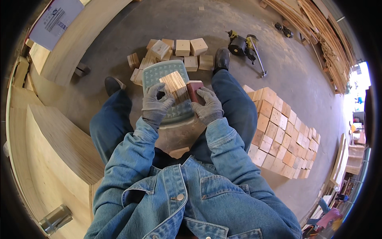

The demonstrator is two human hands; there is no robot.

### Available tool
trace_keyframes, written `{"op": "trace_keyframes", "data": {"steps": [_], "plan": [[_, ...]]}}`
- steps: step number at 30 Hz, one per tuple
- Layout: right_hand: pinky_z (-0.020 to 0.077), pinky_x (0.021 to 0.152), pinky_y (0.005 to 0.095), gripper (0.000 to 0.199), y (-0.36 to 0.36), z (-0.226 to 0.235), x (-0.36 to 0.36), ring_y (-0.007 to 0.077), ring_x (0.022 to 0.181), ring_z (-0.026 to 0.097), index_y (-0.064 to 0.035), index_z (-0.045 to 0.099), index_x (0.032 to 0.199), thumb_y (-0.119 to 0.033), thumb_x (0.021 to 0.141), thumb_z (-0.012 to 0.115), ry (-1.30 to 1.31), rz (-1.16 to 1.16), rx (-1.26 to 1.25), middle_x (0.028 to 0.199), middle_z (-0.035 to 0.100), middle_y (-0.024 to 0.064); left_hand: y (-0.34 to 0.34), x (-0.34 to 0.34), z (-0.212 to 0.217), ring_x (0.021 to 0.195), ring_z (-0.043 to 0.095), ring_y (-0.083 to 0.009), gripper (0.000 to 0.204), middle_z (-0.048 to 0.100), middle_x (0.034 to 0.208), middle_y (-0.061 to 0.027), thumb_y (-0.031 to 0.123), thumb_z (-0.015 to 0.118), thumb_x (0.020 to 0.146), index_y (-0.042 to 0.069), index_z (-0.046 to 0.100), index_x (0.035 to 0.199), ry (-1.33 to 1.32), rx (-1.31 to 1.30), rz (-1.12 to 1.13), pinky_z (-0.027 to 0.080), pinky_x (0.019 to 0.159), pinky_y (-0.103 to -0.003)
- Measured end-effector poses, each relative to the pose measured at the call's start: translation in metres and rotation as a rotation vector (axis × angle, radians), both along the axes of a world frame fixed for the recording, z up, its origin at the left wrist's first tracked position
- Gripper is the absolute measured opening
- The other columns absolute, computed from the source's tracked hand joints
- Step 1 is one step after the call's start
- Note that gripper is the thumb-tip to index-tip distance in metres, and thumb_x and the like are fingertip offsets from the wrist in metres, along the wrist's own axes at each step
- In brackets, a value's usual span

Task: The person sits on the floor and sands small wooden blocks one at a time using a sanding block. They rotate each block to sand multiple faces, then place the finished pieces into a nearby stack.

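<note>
two gloved hands: left hand (156, 104) grips wood block (174, 86) tilted up-left, right hand (208, 105) seemingly clasps sanding block (194, 89).

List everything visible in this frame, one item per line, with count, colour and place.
wood block: one, pale, held over the stool
sanding block: one, reddish brown, against the wood block
plastic stool: one, pale green, between the knees
loose blocks: about a dozen, pale, on the floor ahead
stacked blocks: many, tan, at the right
power tool: one, black and yellow, floor upper right
plywood sheets: several, pale, at the left
left hand: grey glove, grips the wood block
right hand: grey glove, grips the sanding block
</note>
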State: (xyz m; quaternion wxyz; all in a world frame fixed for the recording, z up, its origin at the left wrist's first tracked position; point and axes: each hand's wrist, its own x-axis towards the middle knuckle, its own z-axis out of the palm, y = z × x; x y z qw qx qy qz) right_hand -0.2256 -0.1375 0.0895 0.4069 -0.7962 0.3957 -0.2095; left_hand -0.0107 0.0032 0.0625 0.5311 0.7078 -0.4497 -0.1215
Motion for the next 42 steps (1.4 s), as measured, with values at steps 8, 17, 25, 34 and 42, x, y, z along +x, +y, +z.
{"op": "trace_keyframes", "data": {"steps": [8,17,25,34,42], "plan": [[0.0492,0.118,0.0411,0.062,-0.004,-0.015,-0.006,0.0349,0.137,0.061,-0.0049,0.073,0.133,-0.022,0.078,0.093,0.08,-0.012,-0.102,0.148,0.064,0.0176,-0.002,-0.011,0.006,0.134,0.054,-0.0407,0.111,0.051,0.145,-0.0214,0.028,0.1,0.065,0.007,0.043,0.158,-0.193,0.15,0.029,0.046,0.117,-0.049],[0.0492,0.118,0.0428,0.062,0.0,-0.006,-0.003,0.0365,0.137,0.061,-0.0048,0.072,0.135,-0.022,0.079,0.092,0.099,-0.102,-0.097,0.15,0.063,0.0186,0.001,-0.012,-0.003,0.146,0.043,-0.0451,0.142,0.038,0.16,-0.026,0.042,0.104,0.056,0.005,0.023,0.167,-0.218,0.298,0.052,0.039,0.125,-0.05],[0.0517,0.111,0.0509,0.062,0.01,0.024,-0.003,0.0438,0.127,0.063,-0.0125,0.073,0.138,-0.022,0.079,0.09,0.009,-0.048,-0.341,0.152,0.061,0.0182,-0.017,-0.002,-0.028,0.146,0.051,-0.0328,0.129,0.052,0.157,-0.0181,0.034,0.103,0.065,0.007,0.025,0.164,0.2,0.367,-0.102,0.043,0.124,-0.048],[0.0496,0.101,0.0581,0.058,0.056,0.051,0.003,0.0437,0.124,0.061,-0.0204,0.074,0.137,-0.027,0.08,0.085,0.321,0.266,-0.614,0.159,0.056,0.0122,-0.032,-0.012,-0.033,0.147,0.051,-0.0289,0.099,0.054,0.157,-0.0138,0.027,0.096,0.079,0.009,0.038,0.156,0.711,-0.006,-0.285,0.037,0.129,-0.044],[0.0511,0.098,0.0583,0.055,0.002,0.057,0.11,0.0437,0.118,0.063,-0.0258,0.068,0.142,-0.035,0.089,0.076,0.456,0.251,-0.614,0.159,0.054,0.0095,-0.032,-0.01,-0.041,0.132,0.057,-0.0292,0.086,0.056,0.143,-0.0135,0.024,0.093,0.08,0.008,0.043,0.148,0.728,-0.146,-0.251,0.046,0.117,-0.043]]}}
